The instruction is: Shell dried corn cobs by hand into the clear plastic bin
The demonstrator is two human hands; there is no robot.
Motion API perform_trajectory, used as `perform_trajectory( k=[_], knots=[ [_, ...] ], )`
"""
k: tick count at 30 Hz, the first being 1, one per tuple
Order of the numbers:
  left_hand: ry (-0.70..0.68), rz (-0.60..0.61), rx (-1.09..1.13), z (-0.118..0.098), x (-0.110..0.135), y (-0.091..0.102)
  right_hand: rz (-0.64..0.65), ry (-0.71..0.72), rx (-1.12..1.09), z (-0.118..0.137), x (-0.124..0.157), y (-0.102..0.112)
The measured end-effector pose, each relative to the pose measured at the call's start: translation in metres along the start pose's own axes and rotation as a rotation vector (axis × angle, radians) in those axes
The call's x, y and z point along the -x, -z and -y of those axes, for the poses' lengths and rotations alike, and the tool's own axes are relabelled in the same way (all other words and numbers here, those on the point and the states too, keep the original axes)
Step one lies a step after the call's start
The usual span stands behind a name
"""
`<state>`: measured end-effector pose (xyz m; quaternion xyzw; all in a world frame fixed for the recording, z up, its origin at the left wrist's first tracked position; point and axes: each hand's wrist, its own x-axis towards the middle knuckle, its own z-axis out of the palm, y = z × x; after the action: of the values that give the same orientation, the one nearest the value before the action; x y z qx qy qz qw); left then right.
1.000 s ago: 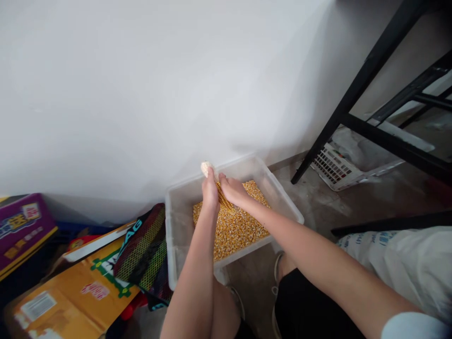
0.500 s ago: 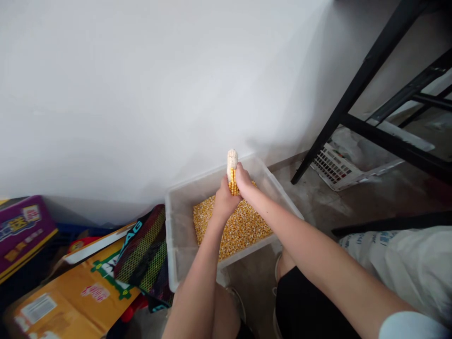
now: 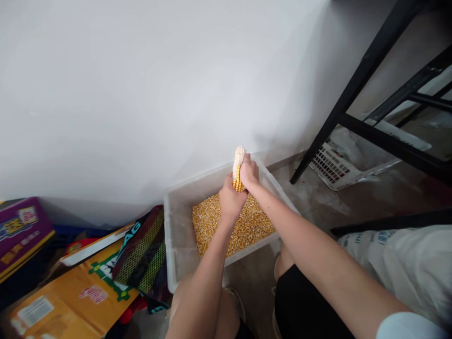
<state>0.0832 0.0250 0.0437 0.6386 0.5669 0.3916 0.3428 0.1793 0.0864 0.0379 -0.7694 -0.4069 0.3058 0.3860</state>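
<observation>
A corn cob (image 3: 238,164) is held upright, tilted slightly right, above a pile of loose corn kernels (image 3: 208,221). Its upper part is bare and whitish; yellow kernels still cover the lower part. My left hand (image 3: 231,195) is wrapped round the cob's lower end. Against the cob's right side presses my right hand (image 3: 249,172), its fingers curled and partly hidden. The kernels lie in a translucent plastic bin (image 3: 173,235) on the floor between my legs and the wall.
At left lie a purple box (image 3: 23,235), an orange cardboard package (image 3: 77,296) and a dark mesh bag (image 3: 143,263). On the right are a black metal frame (image 3: 348,94), a white plastic basket (image 3: 334,167) and a white woven sack (image 3: 406,259). A white wall (image 3: 176,94) rises behind the bin.
Both hands and the cob have shifted a little to the right. The right hand's fingers have curled more over the cob's side, and the cob leans slightly more.
</observation>
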Motion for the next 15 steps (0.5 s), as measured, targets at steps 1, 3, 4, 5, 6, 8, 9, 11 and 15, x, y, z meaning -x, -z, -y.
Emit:
perform_trajectory(
  k=[1,3,4,5,6,8,9,11,15],
  knots=[
    [-0.011,0.003,0.003,-0.001,-0.001,0.0,-0.036,-0.024,-0.037,0.003,0.001,0.002],
    [-0.018,0.01,0.019,-0.002,-0.001,0.0,-0.082,-0.034,-0.092,0.007,0.003,0.005],
    [-0.017,0.01,0.033,-0.003,-0.002,0.0,-0.09,-0.017,-0.102,0.009,0.004,0.006],
    [-0.017,0.008,0.05,-0.004,-0.002,0.0,-0.094,-0.005,-0.105,0.01,0.004,0.007],
    [-0.019,0.004,0.067,-0.005,-0.002,0.001,-0.093,0.003,-0.101,0.011,0.004,0.007],
    [-0.023,0.004,0.104,-0.005,-0.002,0.0,-0.092,0.012,-0.08,0.011,0.003,0.009],
    [-0.015,0.012,0.127,-0.004,-0.002,0.0,-0.091,0.023,-0.066,0.011,0.003,0.01],
    [0.022,0.042,0.18,-0.002,-0.003,-0.002,-0.092,0.064,-0.039,0.009,0.001,0.011],
    [0.08,0.103,0.306,0.0,-0.003,-0.005,-0.076,0.102,-0.06,0.003,-0.005,0.013]
  ],
)
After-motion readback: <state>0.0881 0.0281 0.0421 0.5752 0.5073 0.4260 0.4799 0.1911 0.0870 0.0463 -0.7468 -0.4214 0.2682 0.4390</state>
